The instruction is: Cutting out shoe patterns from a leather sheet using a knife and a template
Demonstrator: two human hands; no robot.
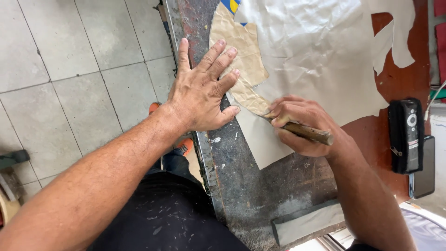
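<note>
Grey floor tiles (83,69) lie to the left of a worn, paint-stained counter (241,176), seen from above. Left hand (202,90): open and flat, fingers spread, palm pressing on the counter's metal edge while the fingertips rest on a crumpled brown paper pattern (241,56). Right hand (302,125): closed in a fist around the wooden handle of a knife (309,132); the blade end is hidden beneath the fingers, at the lower tip of the brown pattern. The pattern lies on top of a large pale grey sheet of thin material (320,60) that covers most of the upper counter, with irregular pieces already missing along its right edge, where the reddish counter surface shows through. Just below the right hand, a corner of the grey sheet points toward the near edge of the counter. A dark grey sharpening block (306,223) lies at that near edge. To the right, well apart from both hands, a black remote control (406,135) rests partly over a dark phone (425,167).
</note>
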